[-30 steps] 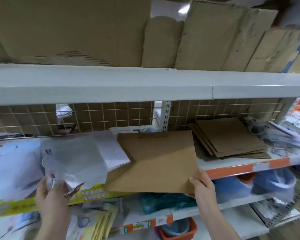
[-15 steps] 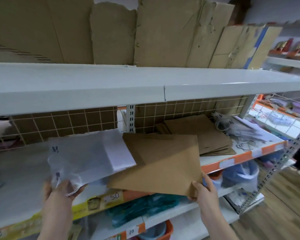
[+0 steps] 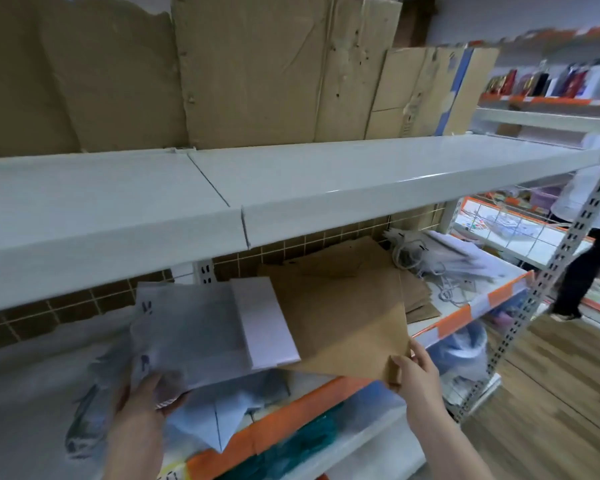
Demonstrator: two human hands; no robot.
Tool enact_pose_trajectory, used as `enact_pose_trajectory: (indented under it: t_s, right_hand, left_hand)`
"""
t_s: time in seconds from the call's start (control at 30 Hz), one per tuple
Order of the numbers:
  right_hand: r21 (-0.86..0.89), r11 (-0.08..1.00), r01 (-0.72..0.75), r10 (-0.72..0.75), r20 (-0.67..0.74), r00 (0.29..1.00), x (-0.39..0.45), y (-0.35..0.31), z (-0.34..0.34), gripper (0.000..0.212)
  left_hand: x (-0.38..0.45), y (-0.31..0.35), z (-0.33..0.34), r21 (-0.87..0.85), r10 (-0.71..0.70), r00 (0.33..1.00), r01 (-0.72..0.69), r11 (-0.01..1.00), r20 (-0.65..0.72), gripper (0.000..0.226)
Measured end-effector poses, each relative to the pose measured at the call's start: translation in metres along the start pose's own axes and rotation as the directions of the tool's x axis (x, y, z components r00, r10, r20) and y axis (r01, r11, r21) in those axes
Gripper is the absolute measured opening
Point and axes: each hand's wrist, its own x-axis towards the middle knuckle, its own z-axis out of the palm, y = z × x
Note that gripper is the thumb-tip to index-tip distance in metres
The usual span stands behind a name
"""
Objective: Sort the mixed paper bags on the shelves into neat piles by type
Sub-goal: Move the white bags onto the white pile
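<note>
My right hand (image 3: 414, 370) pinches the near corner of a flat brown paper bag (image 3: 340, 317), which hangs partly over the shelf's orange front edge (image 3: 440, 327). My left hand (image 3: 142, 407) grips a white paper bag (image 3: 201, 327) by its twisted cord handle; that bag overlaps the brown one's left side. Behind, on the same shelf, lies a pile of brown bags (image 3: 347, 258). Further right sits a loose heap of white bags with cord handles (image 3: 444, 258). More white and pale blue bags (image 3: 222, 420) lie under my left hand.
A wide white shelf (image 3: 291, 188) juts out just above the bags, with cardboard sheets (image 3: 278, 71) standing on it. A slotted upright post (image 3: 548, 282) ends the rack on the right. Beyond it a person's legs (image 3: 579, 268) stand on the wooden floor.
The view has swung to the right and nearer. The brown bag in my right hand has shifted right, closer to the brown pile. My left hand keeps its hold on the white bag.
</note>
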Motion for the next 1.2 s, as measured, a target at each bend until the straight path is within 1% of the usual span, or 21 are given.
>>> enact_pose_trajectory:
  t_s: [0.07,0.17,0.23,0.27,0.37,0.4,0.43,0.5,0.6,0.67,0.7,0.77,0.83,0.9,0.97,1.03,1.07,1.1,1.13,1.17,1.2]
  right_hand:
    - [0.023,1.000,0.000,0.000,0.002,1.000,0.016,-0.006,-0.004,0.044]
    - [0.015,0.999,-0.029,0.029,-0.001,1.000,0.045,-0.014,-0.013,0.043]
    - [-0.009,0.998,-0.066,0.066,0.025,0.998,0.067,-0.023,-0.017,0.049]
    - [-0.025,0.996,-0.085,0.086,0.042,0.995,0.080,-0.028,-0.019,0.049]
    - [-0.086,0.994,-0.074,0.083,0.109,0.991,0.116,-0.042,-0.027,0.048]
    - [-0.107,0.992,-0.059,0.073,0.137,0.988,0.129,-0.046,-0.030,0.049]
    - [-0.128,0.991,-0.046,0.067,0.165,0.984,0.141,-0.051,-0.032,0.048]
    - [-0.175,0.984,-0.027,0.066,0.220,0.973,0.165,-0.061,-0.035,0.040]
    - [-0.238,0.971,0.000,0.074,0.303,0.950,0.198,-0.074,-0.034,0.033]
    - [-0.309,0.944,0.118,-0.004,0.348,0.937,0.222,-0.077,-0.033,0.039]
    - [-0.368,0.901,0.229,-0.084,0.371,0.925,0.234,-0.080,-0.033,0.041]
    - [-0.489,0.758,0.431,-0.216,0.436,0.874,0.254,-0.087,-0.033,0.043]
    - [-0.615,0.543,0.572,-0.265,0.521,0.812,0.270,-0.091,-0.030,0.039]
    - [-0.688,0.301,0.660,-0.270,0.602,0.751,0.284,-0.092,-0.029,0.034]
    - [-0.700,0.157,0.696,-0.265,0.649,0.713,0.294,-0.091,-0.031,0.031]
    - [-0.668,0.030,0.744,-0.322,0.698,0.640,0.306,-0.086,-0.034,0.028]
    - [-0.648,-0.016,0.761,-0.335,0.721,0.607,0.311,-0.087,-0.035,0.026]
    - [-0.635,-0.032,0.772,-0.339,0.733,0.589,0.313,-0.090,-0.036,0.023]
    - [-0.625,-0.006,0.781,-0.305,0.745,0.593,0.315,-0.094,-0.036,0.021]
    - [-0.621,0.027,0.784,-0.270,0.750,0.604,0.315,-0.101,-0.037,0.026]
    - [-0.631,0.111,0.768,-0.186,0.745,0.640,0.317,-0.108,-0.037,0.032]
  left_hand:
    - [0.003,-0.006,0.015,-0.019,-0.044,0.999,0.043,0.999,-0.017,0.033]
    - [0.004,-0.021,0.034,-0.003,-0.003,0.999,0.003,1.000,0.037,0.044]
    - [0.002,-0.037,0.048,0.017,-0.001,0.995,-0.001,1.000,0.099,0.039]
    - [0.002,-0.044,0.056,0.016,-0.009,0.996,0.008,1.000,0.089,0.037]
    - [-0.001,-0.071,0.088,-0.081,-0.060,0.998,0.059,0.995,-0.009,0.039]
    - [-0.005,-0.080,0.100,-0.064,-0.083,0.996,0.081,0.995,-0.026,0.042]
    - [-0.006,-0.090,0.112,-0.055,-0.099,0.994,0.097,0.994,-0.048,0.051]
    - [-0.014,-0.103,0.132,-0.068,-0.073,0.994,0.067,0.995,-0.085,0.059]
    - [-0.020,-0.120,0.161,-0.059,-0.089,0.980,0.080,0.995,-0.180,0.046]
    - [-0.030,-0.128,0.176,-0.065,-0.097,0.962,0.083,0.994,-0.255,0.044]
    - [-0.034,-0.134,0.181,-0.062,-0.059,0.961,0.044,0.997,-0.271,0.043]
    - [-0.048,-0.143,0.191,-0.045,0.017,0.965,-0.029,0.999,-0.261,0.038]
    - [-0.062,-0.150,0.203,-0.024,0.046,0.960,-0.055,0.998,-0.275,0.040]
    - [-0.070,-0.157,0.215,-0.020,0.083,0.956,-0.092,0.996,-0.282,0.045]
    - [-0.074,-0.162,0.229,-0.029,0.096,0.961,-0.107,0.994,-0.258,0.047]
    - [-0.073,-0.169,0.240,-0.056,0.075,0.969,-0.091,0.994,-0.236,0.045]
    - [-0.074,-0.172,0.246,-0.062,0.067,0.969,-0.084,0.995,-0.237,0.050]
    - [-0.075,-0.175,0.253,-0.037,0.081,0.972,-0.091,0.995,-0.220,0.050]
    - [-0.074,-0.180,0.258,-0.001,0.112,0.970,-0.115,0.993,-0.216,0.043]
    - [-0.076,-0.184,0.266,0.039,0.126,0.973,-0.121,0.992,-0.192,0.041]
    - [-0.077,-0.189,0.273,0.065,0.132,0.977,-0.122,0.990,-0.168,0.041]
